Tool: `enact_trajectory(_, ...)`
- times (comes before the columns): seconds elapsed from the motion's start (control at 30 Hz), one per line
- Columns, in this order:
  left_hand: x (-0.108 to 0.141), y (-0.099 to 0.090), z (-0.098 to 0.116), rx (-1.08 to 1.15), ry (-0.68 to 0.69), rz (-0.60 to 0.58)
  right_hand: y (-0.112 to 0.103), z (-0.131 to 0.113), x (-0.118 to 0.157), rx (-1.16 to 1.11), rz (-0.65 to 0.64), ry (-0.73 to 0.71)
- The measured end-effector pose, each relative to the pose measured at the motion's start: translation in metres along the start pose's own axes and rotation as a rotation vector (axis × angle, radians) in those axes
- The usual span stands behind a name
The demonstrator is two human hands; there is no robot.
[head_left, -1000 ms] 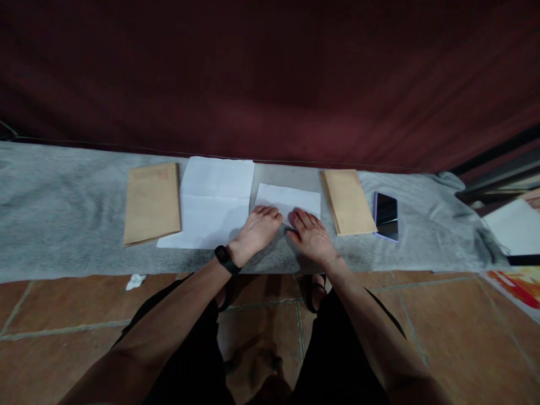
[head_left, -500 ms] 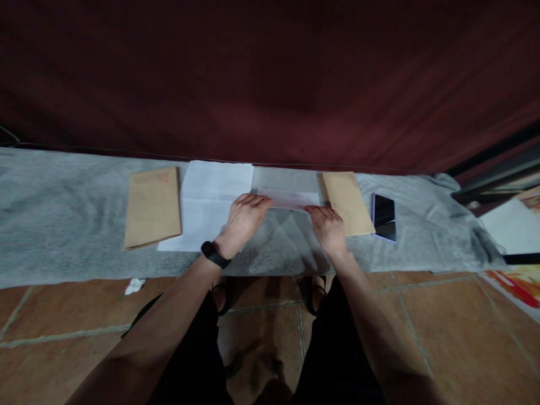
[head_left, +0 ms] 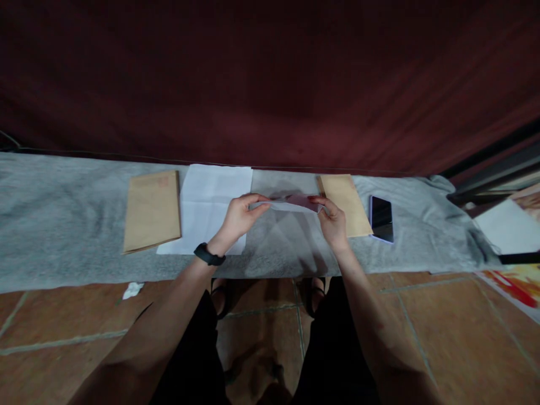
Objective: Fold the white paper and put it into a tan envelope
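Observation:
A folded sheet of white paper [head_left: 291, 206] is stretched between my two hands above the grey cloth. My left hand [head_left: 243, 216] pinches its left end between thumb and fingers. At the other end, my right hand [head_left: 331, 219] grips the paper near its right edge. The paper is seen almost edge-on, with a shaded inner side towards the right. Left of it, creased white sheets [head_left: 206, 208] lie flat, partly behind my left hand. Brown envelopes [head_left: 348, 205] lie just beyond my right hand, partly covered by it.
Another stack of brown envelopes [head_left: 152, 211] lies at the left on the grey cloth [head_left: 63, 219]. A phone [head_left: 382, 218] rests right of the right-hand envelopes. Behind hangs a dark red curtain [head_left: 270, 84]. A crumpled white scrap [head_left: 133, 290] is on the tiled floor.
The folded paper has been lifted and tipped, so it now shows nearly edge-on. Both hands have turned, bringing the thumbs into view, and keep hold of its ends.

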State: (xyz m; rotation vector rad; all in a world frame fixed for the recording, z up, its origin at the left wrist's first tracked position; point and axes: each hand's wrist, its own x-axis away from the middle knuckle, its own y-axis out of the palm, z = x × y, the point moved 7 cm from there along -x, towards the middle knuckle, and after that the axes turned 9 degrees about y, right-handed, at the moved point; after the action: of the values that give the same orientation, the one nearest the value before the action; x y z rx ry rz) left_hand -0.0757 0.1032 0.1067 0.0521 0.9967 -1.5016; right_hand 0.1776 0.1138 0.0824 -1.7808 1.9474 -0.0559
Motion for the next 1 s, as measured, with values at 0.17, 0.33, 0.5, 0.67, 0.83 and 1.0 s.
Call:
enact_trajectory(0.17, 0.01, 0.0, 0.038, -0.269, 0.336, 0.006, -0.004, 0.003, -0.002, 0.113, 0.062, -0.021)
enact_trajectory(0.33, 0.023, 0.018, 0.066, -0.44, 0.596, -0.133, -0.003, -0.004, 0.001, 0.23, 0.071, -0.105)
enact_trajectory(0.5, 0.031, 0.027, 0.077, -0.56, 0.677, -0.165, 0.002, 0.012, 0.003, 0.478, 0.019, -0.073)
enact_trajectory(0.67, 0.03, 0.04, 0.07, -0.707, 0.558, -0.273, 0.022, 0.029, 0.012, 0.665, -0.26, -0.061)
enact_trajectory(0.83, 0.035, 0.055, 0.066, -0.777, 0.449, -0.404, 0.035, 0.026, 0.025, 0.61, -0.488, -0.13)
enact_trajectory(1.0, 0.037, 0.05, 0.064, -0.783, 0.4, -0.413, 0.03, 0.027, 0.029, 0.556, -0.509, -0.136)
